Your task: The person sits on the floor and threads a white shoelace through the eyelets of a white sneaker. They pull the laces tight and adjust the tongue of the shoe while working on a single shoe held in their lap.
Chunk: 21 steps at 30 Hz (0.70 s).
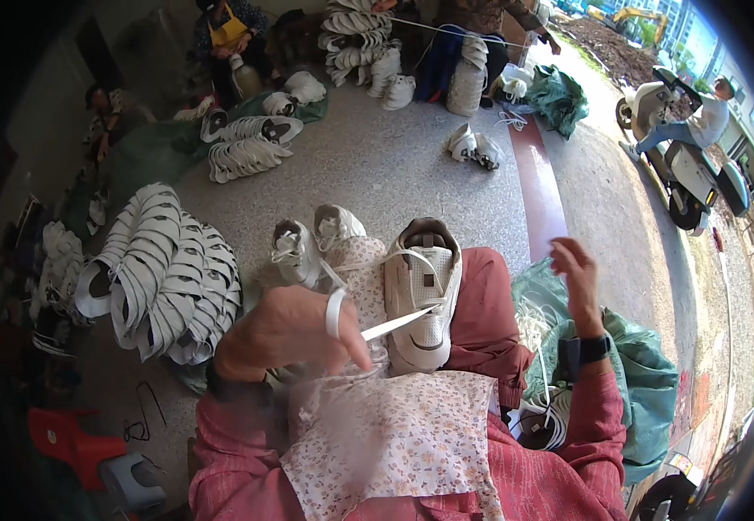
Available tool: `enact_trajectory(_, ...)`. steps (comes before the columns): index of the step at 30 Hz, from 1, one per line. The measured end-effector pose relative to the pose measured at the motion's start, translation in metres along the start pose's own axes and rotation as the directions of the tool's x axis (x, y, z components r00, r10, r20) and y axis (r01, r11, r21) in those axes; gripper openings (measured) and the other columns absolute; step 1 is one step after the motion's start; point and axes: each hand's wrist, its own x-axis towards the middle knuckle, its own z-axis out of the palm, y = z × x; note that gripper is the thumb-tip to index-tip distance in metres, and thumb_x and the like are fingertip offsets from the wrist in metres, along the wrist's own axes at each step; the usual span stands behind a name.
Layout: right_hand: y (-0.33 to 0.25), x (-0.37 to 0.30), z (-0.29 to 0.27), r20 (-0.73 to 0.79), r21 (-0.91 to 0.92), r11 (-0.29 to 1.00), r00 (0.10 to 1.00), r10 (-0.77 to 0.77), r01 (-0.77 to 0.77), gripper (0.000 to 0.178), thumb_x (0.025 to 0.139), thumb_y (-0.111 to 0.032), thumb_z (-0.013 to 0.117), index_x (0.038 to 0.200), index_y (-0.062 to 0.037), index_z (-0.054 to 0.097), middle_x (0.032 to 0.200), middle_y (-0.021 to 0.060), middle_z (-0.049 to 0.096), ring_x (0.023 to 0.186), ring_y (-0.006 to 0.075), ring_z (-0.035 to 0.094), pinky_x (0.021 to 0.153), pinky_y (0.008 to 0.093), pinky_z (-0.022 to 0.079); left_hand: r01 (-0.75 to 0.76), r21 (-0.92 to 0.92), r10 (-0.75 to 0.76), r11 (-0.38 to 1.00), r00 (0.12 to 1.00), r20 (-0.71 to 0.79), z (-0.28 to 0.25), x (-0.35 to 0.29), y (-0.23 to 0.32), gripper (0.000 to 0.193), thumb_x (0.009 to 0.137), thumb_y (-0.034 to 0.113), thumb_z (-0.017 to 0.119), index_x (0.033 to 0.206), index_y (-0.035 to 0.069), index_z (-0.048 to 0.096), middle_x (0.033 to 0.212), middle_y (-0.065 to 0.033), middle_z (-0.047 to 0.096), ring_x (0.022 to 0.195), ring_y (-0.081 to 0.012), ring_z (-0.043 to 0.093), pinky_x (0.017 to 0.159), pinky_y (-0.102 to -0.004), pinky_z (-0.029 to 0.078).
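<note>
A white and beige sneaker (423, 295) lies on my lap, its toe toward me, over a floral apron (394, 425) and dark red trousers. A flat white shoelace (398, 323) is threaded through it near the toe. My left hand (299, 328) is closed on this lace, with a loop of it across the fingers. Another length runs from the hand up to the shoe's collar. My right hand (578, 282) is raised away to the right, fingers apart, with nothing visible in it. Beyond my left hand stand two laced shoes (296, 250).
Stacked white shoe uppers (164, 269) stand at left. A green sack (642, 382) with white laces (531, 326) lies right. Across the speckled floor (377, 165), several people work among more stacks. One person (707, 117) sits on a scooter (685, 174) outside. A red stool (73, 445) is lower left.
</note>
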Motion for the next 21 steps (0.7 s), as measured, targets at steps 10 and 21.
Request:
enact_trajectory(10,-0.049,-0.038,0.158,0.643,-0.575,0.308,0.652,-0.401,0.758,0.015,0.089,-0.020,0.066,0.087,-0.0046,0.067,0.096,0.0098,0.057,0.089,0.0248,0.058,0.077,0.0370,0.045,-0.433,-0.248,0.169,0.867,0.723,-0.669,-0.110,-0.086,0.020,0.018,0.105,0.019,0.051,0.103,0.002,0.055,0.065,-0.0002,0.044,0.053,-0.0113,0.047,0.043,-0.0273,0.040)
enact_trajectory(21,-0.072,-0.031,0.122,0.598,0.260,0.947,0.801,-0.002,-0.192,0.013,0.095,-0.013,0.057,0.103,-0.0027,0.060,0.087,0.0036,0.064,0.087,0.0166,0.064,0.074,0.0343,0.052,-0.426,-0.277,-0.027,0.861,0.506,-0.862,-0.196,-0.215,-0.040,0.020,0.105,0.025,0.052,0.113,0.009,0.060,0.095,-0.0025,0.055,0.082,-0.0138,0.052,0.066,-0.0280,0.043)
